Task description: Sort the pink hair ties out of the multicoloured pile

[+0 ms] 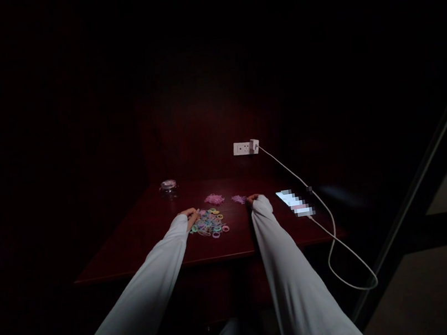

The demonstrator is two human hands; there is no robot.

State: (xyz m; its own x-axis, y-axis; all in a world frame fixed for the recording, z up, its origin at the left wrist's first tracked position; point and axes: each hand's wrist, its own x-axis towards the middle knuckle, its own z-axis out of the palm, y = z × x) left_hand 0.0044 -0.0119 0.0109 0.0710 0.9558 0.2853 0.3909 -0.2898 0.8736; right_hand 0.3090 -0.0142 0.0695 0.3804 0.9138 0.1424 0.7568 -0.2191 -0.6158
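Observation:
A mixed pile of pastel elastic hair bands (pixel 214 225) lies on the dark red table near its front edge. My left hand (pixel 191 216) touches the pile's left side, fingers curled together; what they pinch is too small to make out. Beyond the mixed pile is a heap of small pink bands (pixel 214 199). A smaller purple heap (pixel 238 200) sits to the right of it. My right hand (pixel 252 200) is at the purple heap's right edge, its fingers closed and partly hidden by the sleeve. Whatever is in them cannot be made out.
A clear lidded jar (pixel 168 186) stands at the table's back left. A lit phone (pixel 295 203) lies on the right, its white cable (pixel 332 218) looping past the table edge up to a charger in the wall socket (pixel 241 148). The surroundings are very dark.

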